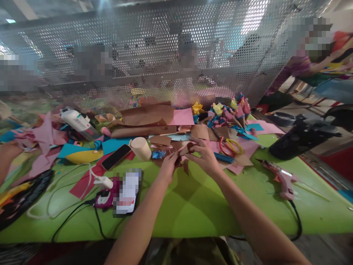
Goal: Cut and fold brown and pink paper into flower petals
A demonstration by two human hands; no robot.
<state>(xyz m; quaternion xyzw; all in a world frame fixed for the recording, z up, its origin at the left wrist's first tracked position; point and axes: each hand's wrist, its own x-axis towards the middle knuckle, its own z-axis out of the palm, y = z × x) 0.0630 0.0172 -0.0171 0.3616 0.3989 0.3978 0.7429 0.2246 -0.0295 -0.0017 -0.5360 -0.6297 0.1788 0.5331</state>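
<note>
Between my two hands is a small rolled piece of brown and pink paper (185,150), held just above the table. My left hand (169,164) grips its lower left end, fingers closed. The thumb and fingers of my right hand (204,156) pinch its right end near the curled opening. A small brown flap (186,167) hangs below the fingers; I cannot tell whether it belongs to the roll. Just left of my hands lie a crinkled blue packet (159,154) and a cream cup or roll (140,148). Scissors (226,147) with red and yellow handles rest beyond my right hand.
A pink glue gun (284,182) with a cord lies right, near a black tumbler (305,138). Phones (116,157) and cables are at left. Brown paper sheets (149,115) and paper flowers (237,110) line the perforated metal screen (154,55). Another person's arm (8,158) enters at left.
</note>
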